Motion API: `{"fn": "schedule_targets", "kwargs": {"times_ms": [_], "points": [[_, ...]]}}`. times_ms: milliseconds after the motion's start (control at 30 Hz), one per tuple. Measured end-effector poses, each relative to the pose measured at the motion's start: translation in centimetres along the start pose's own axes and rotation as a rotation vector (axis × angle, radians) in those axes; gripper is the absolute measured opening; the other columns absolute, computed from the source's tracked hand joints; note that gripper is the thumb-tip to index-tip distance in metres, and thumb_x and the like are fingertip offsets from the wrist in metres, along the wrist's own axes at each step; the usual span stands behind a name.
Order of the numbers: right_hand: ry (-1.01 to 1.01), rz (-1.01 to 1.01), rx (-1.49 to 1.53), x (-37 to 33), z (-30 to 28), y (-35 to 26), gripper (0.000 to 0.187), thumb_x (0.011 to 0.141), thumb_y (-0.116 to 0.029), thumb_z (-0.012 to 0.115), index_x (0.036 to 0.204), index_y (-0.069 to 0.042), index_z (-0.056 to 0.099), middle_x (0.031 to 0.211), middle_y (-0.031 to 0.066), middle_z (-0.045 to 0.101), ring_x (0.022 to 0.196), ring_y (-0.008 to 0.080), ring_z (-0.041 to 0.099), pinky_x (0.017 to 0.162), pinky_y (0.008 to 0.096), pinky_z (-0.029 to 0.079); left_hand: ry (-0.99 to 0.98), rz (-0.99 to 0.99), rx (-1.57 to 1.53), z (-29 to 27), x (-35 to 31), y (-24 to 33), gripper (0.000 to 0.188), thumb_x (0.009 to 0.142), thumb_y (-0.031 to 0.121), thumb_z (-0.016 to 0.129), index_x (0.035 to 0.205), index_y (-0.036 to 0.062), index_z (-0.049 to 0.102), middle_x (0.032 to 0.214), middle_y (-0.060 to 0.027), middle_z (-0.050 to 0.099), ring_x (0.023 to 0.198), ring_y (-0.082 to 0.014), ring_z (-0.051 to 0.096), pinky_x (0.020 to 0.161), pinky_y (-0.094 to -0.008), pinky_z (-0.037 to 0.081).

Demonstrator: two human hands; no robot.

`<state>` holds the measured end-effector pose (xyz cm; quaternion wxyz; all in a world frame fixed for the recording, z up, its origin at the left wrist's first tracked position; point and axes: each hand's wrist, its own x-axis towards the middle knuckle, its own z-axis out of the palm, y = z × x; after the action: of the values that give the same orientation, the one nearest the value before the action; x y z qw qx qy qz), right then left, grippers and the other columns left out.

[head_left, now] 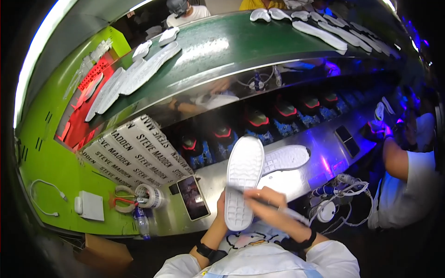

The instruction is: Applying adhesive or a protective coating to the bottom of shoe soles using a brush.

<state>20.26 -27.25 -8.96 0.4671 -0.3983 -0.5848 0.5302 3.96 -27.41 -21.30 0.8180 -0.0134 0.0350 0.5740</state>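
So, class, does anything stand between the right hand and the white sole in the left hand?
Only the slim tool the right hand holds: its blurred dark end is over the white sole, contact unclear. Nothing else visible blocks the way.

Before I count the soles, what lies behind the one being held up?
Behind the held sole, the right part of a second white sole shows against the metal bench. The second one's left end and part of the left hand are covered and unseen.

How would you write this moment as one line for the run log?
left hand: holds white sole | right hand: holds blurred tool over that sole | metal bench: another sole, phone at left
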Motion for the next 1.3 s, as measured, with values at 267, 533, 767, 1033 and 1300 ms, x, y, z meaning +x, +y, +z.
{"fn": "schedule_targets", "kwargs": {"times_ms": [267,533,767,1033,1300], "points": [[-0.168,-0.143,-0.235,-0.4,0.8,-0.8,0.02,0.076,-0.005,0.067,0.096,-0.005,0.069,0.096,0.0119,0.068,0.086,0.0218,0.064,0.077,0.0309,0.051,-0.085,-0.065,0.092,3.3,1.7,1.9,0.075,0.089,0.059,0.031,0.134,-0.0009,0.037,0.114,-0.0267,0.056,0.095,-0.0405,0.06,0.081,-0.0501,0.053],[-0.422,0.028,-0.06,-0.2,-1.1,-1.2,0.021,0.077,-0.003,0.066,0.098,-0.002,0.069,0.096,0.0101,0.069,0.087,0.0157,0.065,0.079,0.0256,0.049,-0.061,-0.436,0.352,8.4,4.3,4.4,0.054,0.097,0.034,0.034,0.131,-0.0071,0.041,0.119,-0.0256,0.056,0.101,-0.0366,0.061,0.091,-0.0404,0.049],[-0.507,-0.218,-0.288,0.9,-2.9,-2.6,0.018,0.073,-0.006,0.067,0.091,-0.004,0.07,0.088,0.0109,0.069,0.079,0.0227,0.067,0.073,0.03,0.052,0.167,-0.909,0.908,10.2,8.6,3.5,0.035,0.092,0.023,0.055,0.113,-0.0035,0.06,0.105,-0.0111,0.064,0.088,-0.0138,0.063,0.078,-0.0268,0.051],[-0.68,-0.497,-0.62,1.5,-7.1,-4.1,0.02,0.07,-0.006,0.069,0.089,-0.007,0.071,0.088,0.0052,0.069,0.078,0.0235,0.063,0.074,0.032,0.05,-0.049,-1.258,1.177,9.7,9.9,4.0,0.031,0.092,0.028,0.055,0.109,0.0038,0.064,0.092,-0.0007,0.066,0.077,-0.007,0.06,0.067,-0.0213,0.049],[-0.193,0.226,-0.076,1.5,-6.3,-4.5,0.019,0.077,-0.001,0.068,0.096,0.001,0.068,0.089,0.0086,0.067,0.083,0.0109,0.061,0.074,0.0235,0.048,-0.068,-0.156,0.435,6.8,4.5,-0.8,0.083,0.083,0.063,0.039,0.145,0.0083,0.025,0.145,-0.0186,0.032,0.13,-0.0371,0.035,0.108,-0.0494,0.029]]}}
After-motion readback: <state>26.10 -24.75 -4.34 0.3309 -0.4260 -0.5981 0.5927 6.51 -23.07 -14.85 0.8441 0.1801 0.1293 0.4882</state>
